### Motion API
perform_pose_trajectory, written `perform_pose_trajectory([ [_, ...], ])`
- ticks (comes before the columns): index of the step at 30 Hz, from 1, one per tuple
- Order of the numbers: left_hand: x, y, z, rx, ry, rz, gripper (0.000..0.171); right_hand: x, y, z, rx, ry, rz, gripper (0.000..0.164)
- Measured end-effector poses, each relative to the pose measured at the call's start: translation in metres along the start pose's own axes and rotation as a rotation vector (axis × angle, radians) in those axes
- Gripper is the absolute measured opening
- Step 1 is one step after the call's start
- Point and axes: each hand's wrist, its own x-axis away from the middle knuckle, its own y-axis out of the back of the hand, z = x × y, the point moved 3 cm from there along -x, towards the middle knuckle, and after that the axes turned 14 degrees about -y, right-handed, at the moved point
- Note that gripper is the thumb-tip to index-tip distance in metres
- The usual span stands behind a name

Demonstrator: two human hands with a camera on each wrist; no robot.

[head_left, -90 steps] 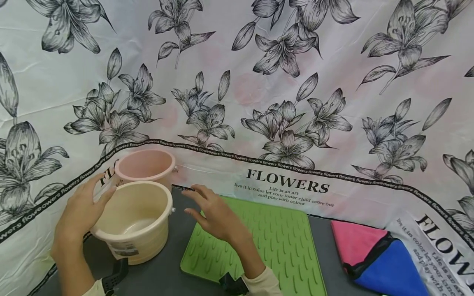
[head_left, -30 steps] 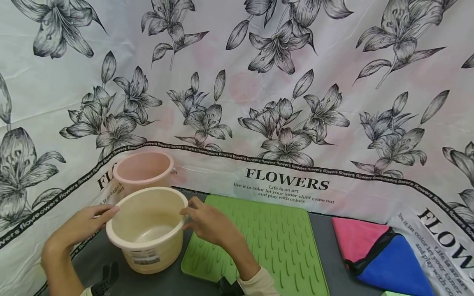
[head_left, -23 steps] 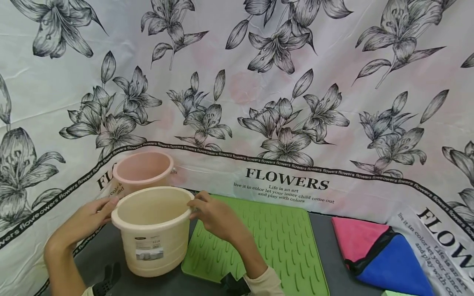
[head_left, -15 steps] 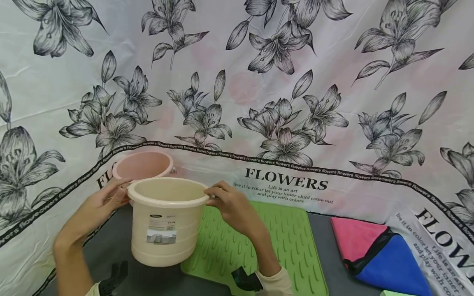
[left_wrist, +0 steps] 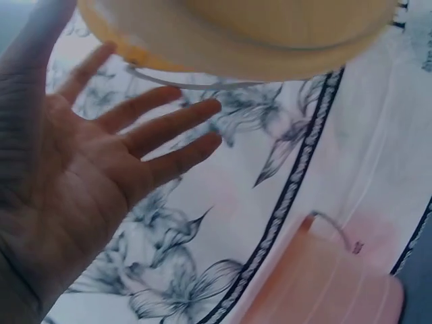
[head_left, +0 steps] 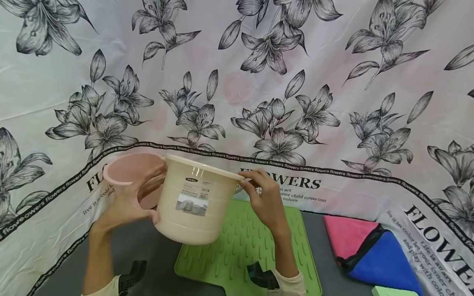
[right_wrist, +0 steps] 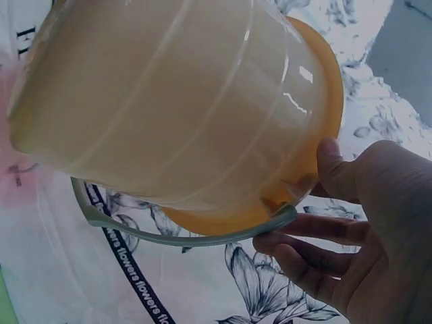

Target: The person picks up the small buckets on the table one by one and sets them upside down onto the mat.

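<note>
A cream plastic bucket (head_left: pixel 198 201) with a printed label is held up over the dark table, tilted, with its rim sloping down to the right. My right hand (head_left: pixel 268 197) pinches that rim at its right end. In the right wrist view, the fingers of the right hand (right_wrist: pixel 378 236) are at the end of the grey handle (right_wrist: pixel 182 239). My left hand (head_left: pixel 126 205) is at the bucket's left side, thumb at the lower wall. In the left wrist view, the left hand (left_wrist: pixel 94 155) has its fingers spread beside the bucket (left_wrist: pixel 283 61).
Behind the left hand stands a pink bucket (head_left: pixel 124 168). A green ridged mat (head_left: pixel 237 255) lies under and right of the cream bucket. Further right is a folded pink and blue cloth (head_left: pixel 389 263), with a light green object (head_left: pixel 394 292) before it. A flower-printed sheet (head_left: pixel 237 123) hangs behind.
My right hand has taken hold of the cream bucket's rim. The bucket has risen, moved right and tipped. My left hand has come off the rim and lowered along its side.
</note>
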Motion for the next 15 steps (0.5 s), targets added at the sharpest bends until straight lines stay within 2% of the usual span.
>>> perform_pose_trajectory([
  [4,-0.007,-0.009,0.004,0.104,-0.064,0.042,0.123,-0.001,0.005,-0.003,-0.062,-0.037,-0.068,0.025],
  [9,-0.012,-0.018,0.009,0.079,-0.079,0.045,0.122,-0.001,0.008,-0.006,-0.083,-0.103,-0.145,0.024],
  [15,-0.022,-0.033,0.018,0.047,-0.075,0.012,0.114,-0.001,0.010,-0.011,-0.045,-0.174,-0.179,0.027],
])
